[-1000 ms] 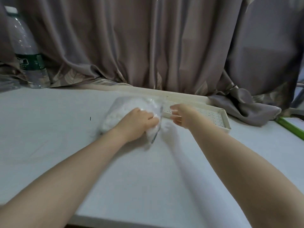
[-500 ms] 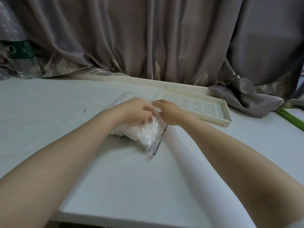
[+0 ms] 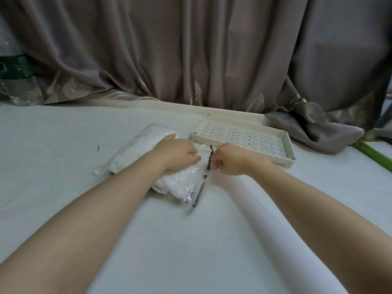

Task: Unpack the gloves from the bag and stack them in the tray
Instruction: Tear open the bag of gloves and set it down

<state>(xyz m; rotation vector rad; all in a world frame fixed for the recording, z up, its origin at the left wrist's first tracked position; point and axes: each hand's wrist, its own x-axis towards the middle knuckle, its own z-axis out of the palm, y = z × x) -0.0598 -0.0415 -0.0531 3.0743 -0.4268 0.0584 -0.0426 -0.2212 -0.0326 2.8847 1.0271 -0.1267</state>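
**Opening the glove bag beside the tray**

Grey curtains (image 3: 191,49) hang behind the pale table (image 3: 63,145) where I am working, and the bag (image 3: 148,158) lies flat on that table just left of the tray (image 3: 288,149), its near right end almost touching the tray's near left corner. It is a clear, crinkly plastic bag stuffed with white gloves (image 3: 137,149), and I judge it light, soft and squashy: it will give under any pressure and the film looks slick, so it could slide on the table if I pull without pinning it. The gloves inside look limp and bunched, likely to come out in a clump and not one at a time. The best hold, I think, is the dark sealing strip (image 3: 209,163) along the bag's tray-side edge, where the plastic is stiffer and the mouth will part.

My left hand (image 3: 178,154) lies on top of the bag, left of the tray, fingers fairly straight and pressing it down, their tips close to the strip. My right hand (image 3: 229,161), directly in front of the tray's near rim, has its fingers curled in at the strip and seems to pinch the edge of the plastic there, though the fingertips themselves are hidden from me.

Nothing lies in the tray; its dotted floor is bare. Far left of the tray, at the curtain's foot, stands a water bottle (image 3: 17,81); right of the tray a green-edged object (image 3: 375,153) sits at the table's edge.
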